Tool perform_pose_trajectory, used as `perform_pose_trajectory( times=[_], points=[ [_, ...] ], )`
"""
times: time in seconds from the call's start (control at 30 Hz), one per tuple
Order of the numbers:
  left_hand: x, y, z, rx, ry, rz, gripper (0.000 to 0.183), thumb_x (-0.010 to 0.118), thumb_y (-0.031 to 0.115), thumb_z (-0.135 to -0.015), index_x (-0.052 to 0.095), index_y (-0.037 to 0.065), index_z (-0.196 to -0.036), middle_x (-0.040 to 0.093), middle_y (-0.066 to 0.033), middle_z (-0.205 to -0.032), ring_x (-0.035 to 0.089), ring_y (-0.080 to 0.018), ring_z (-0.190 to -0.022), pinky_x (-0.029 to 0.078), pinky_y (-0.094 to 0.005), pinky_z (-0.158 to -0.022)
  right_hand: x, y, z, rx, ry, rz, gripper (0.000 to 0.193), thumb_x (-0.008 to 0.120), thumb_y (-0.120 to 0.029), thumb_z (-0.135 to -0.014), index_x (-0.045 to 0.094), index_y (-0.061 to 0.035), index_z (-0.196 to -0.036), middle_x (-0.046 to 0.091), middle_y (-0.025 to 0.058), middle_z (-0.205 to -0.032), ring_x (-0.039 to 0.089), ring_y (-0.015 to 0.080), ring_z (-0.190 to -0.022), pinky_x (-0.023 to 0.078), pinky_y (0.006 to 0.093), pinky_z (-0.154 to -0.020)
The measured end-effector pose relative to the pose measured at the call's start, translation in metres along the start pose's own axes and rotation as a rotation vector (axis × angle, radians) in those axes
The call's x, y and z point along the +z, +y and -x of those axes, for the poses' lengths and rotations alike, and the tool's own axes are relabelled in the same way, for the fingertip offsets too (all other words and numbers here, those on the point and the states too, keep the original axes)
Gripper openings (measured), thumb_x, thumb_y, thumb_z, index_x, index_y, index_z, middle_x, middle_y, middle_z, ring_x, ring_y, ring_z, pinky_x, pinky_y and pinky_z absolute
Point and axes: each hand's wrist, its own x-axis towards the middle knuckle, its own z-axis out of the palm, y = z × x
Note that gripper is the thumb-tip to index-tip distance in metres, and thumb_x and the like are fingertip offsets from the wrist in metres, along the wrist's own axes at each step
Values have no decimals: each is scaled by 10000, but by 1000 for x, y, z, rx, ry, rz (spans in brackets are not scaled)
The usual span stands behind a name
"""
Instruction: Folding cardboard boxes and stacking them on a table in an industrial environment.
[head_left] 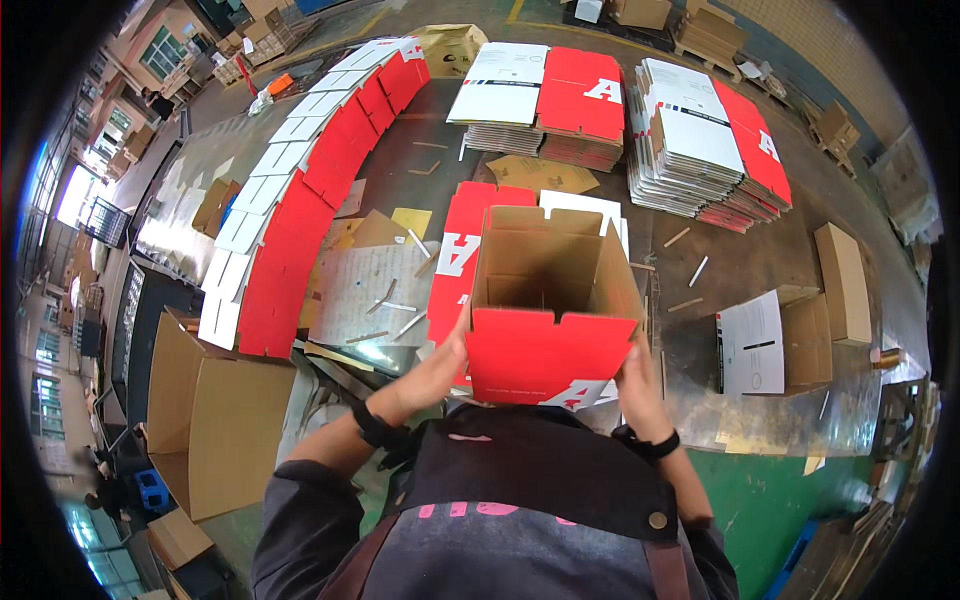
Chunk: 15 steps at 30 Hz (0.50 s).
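An open-topped cardboard box (545, 345), red outside with white printing and brown inside, stands upright right in front of me. Its inside shows brown panels and a dark bottom. My left hand (438, 368) grips its left side, and my right hand (642, 390) grips the right side, so the box sits between both palms. Under and behind it lie flat red-and-white cartons (460, 235), partly hidden by the box.
A long row of red-and-white folded cartons (300, 215) curves along the left. Two stacks of flat cartons (545, 90) (700, 135) stand at the back. Another open carton (775, 340) is at right, a large brown box (235, 430) at left. Cardboard scraps (385, 235) litter the table.
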Motion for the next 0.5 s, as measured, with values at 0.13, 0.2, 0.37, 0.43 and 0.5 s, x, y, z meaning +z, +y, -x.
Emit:
perform_pose_trajectory(
  times=[0.13, 0.2, 0.37, 0.43, 0.5],
  points=[
    [10, 12, 12, 87, 221, -131, 744, 406, 362, -1043, -24, 52, -1565, 225, -162, -1587, 289, -279, -1451, 359, -401, -1108, 4, -22, 1, -54, -70, 216, 638, 435, -39, -956, 207, -77, -1551, 405, 193, -1491, 398, 265, -1381, 338, 392, -1118],
    [7, 41, 12, 112, 325, -476, 768, 523, 233, -990, 42, 82, -1570, 455, -168, -1410, 624, -291, -1135, 568, -384, -806, 8, -17, 1, -200, -73, 257, 754, 516, 24, -896, 197, -129, -1562, 444, 205, -1459, 491, 276, -1304, 375, 391, -1085],
    [0, 102, -5, 21, 70, -1416, 267, 665, 42, -712, 622, 49, -976, 649, -153, -720, 659, -372, -715, 535, -455, -611, 17, -100, -5, -488, -207, 1307, 581, 637, 33, -724, 566, -140, -1274, 583, 149, -979, 639, 344, -721, 558, 417, -633],
    [-1, 115, -20, -2, 34, -1501, 221, 647, 39, -725, 613, 48, -943, 649, -160, -736, 662, -372, -721, 538, -457, -620, 13, -102, -17, -474, -208, 1456, 436, 619, 15, -743, 585, -120, -1156, 587, 148, -938, 640, 337, -718, 553, 412, -626],
    [-4, 107, -27, 86, -50, -1591, 119, 604, 40, -762, 592, 52, -881, 640, -173, -743, 668, -368, -729, 542, -461, -635, 17, -104, -25, -468, -199, 1616, 100, 577, -31, -777, 556, -76, -864, 588, 150, -829, 636, 325, -716, 543, 401, -621]
  ],
)
